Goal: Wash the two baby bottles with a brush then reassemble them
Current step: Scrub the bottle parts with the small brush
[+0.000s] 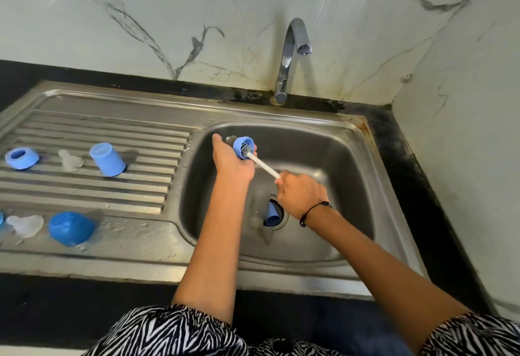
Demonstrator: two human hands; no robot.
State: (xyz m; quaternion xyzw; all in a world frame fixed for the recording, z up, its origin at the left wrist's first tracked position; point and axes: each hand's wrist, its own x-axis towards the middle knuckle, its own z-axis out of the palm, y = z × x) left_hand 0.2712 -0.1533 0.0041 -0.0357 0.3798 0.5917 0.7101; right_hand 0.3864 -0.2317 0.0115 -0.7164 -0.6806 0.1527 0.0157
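Observation:
Over the sink basin (346, 164), my left hand (229, 160) grips a blue screw ring (241, 147). The bristles of a white-handled bottle brush (263, 166) pass through the ring. My right hand (299, 194) grips the brush handle's near end. A clear bottle with a blue part (270, 213) lies in the basin by the drain, partly hidden by my right wrist. On the drainboard (92, 187) lie a second blue ring (21, 158), a clear teat (69, 160), an upside-down blue cap (107, 159), another clear teat (26, 225) and a blue cap (71, 228) on its side.
A chrome tap (292, 54) rises behind the basin, with no water running. Marble-pattern walls close the back and right sides. A black counter edge (416, 187) runs along the sink's right. Water drops dot the steel near the front.

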